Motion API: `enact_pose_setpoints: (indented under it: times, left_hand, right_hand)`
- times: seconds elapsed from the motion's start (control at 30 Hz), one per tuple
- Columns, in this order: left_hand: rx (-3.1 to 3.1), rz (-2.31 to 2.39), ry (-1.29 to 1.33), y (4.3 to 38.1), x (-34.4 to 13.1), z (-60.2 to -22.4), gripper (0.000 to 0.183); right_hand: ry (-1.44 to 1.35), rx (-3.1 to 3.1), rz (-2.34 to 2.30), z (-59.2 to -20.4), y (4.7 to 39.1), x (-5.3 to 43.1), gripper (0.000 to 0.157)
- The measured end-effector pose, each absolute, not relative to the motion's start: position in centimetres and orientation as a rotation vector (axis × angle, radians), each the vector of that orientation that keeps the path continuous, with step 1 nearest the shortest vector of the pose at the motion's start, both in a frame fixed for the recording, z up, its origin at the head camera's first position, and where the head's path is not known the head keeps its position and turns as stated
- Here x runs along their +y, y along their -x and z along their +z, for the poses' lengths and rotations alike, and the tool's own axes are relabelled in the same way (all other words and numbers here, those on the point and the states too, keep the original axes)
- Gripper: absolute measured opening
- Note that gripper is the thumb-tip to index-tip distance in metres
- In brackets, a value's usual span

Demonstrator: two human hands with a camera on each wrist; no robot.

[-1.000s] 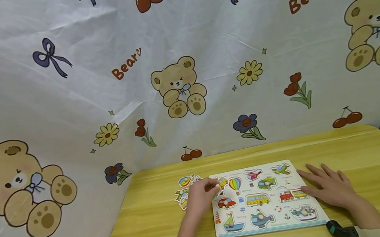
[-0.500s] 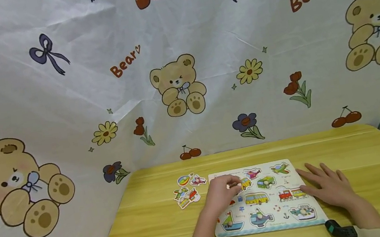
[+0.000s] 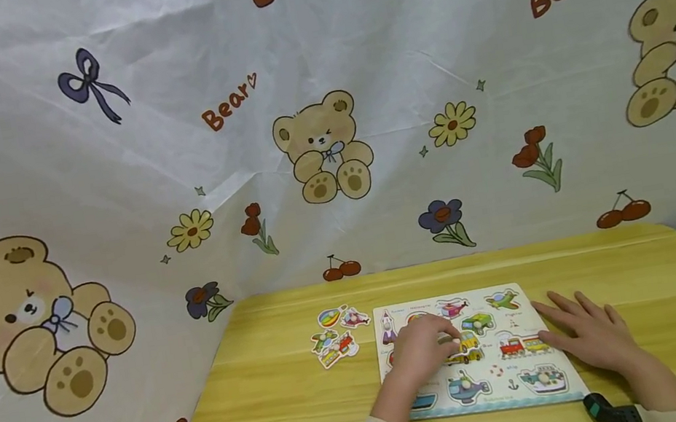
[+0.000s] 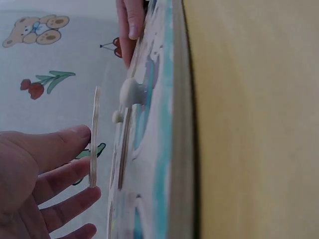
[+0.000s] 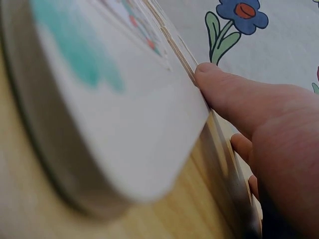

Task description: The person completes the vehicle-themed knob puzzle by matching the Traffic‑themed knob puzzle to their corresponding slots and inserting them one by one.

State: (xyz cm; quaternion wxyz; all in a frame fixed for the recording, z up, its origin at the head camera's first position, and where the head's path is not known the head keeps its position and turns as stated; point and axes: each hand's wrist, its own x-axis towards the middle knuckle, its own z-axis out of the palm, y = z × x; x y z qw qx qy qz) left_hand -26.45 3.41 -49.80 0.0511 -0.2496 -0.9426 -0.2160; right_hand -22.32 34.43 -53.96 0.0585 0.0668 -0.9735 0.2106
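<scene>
My left hand [image 3: 423, 352] pinches a thin puzzle piece with a yellow bus picture [image 3: 468, 341] over the middle of a white vehicle puzzle board [image 3: 508, 403]. In the left wrist view the piece [image 4: 94, 139] stands edge-on between thumb and fingers, apart from the board. It overlaps the printed yellow bus [image 3: 467, 357] in the head view. My right hand [image 3: 589, 330] lies with fingers spread at the board's right side, and its thumb [image 5: 212, 82] touches the board edge in the right wrist view. My left hand covers the red car and part of the balloon.
Several loose pieces lie left of the board, among them a pink helicopter [image 3: 355, 317] and a red train [image 3: 337, 350]. White knobs [image 4: 130, 93] stick up from the board. Behind the wooden table [image 3: 288, 396] hangs a bear-print cloth [image 3: 349, 32].
My left hand has moved right and toward me with the bus piece, from the board's upper left corner to its middle. The right hand stays at the board's edge.
</scene>
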Motion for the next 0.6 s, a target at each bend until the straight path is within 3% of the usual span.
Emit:
enact_pose_setpoints:
  times: [0.6]
  left_hand:
    - [-2.863,-0.394,0.720,25.9,4.2,-51.1,0.009]
  right_hand:
    - [-0.208,-2.952,0.645,-53.8,22.2,34.4,0.068]
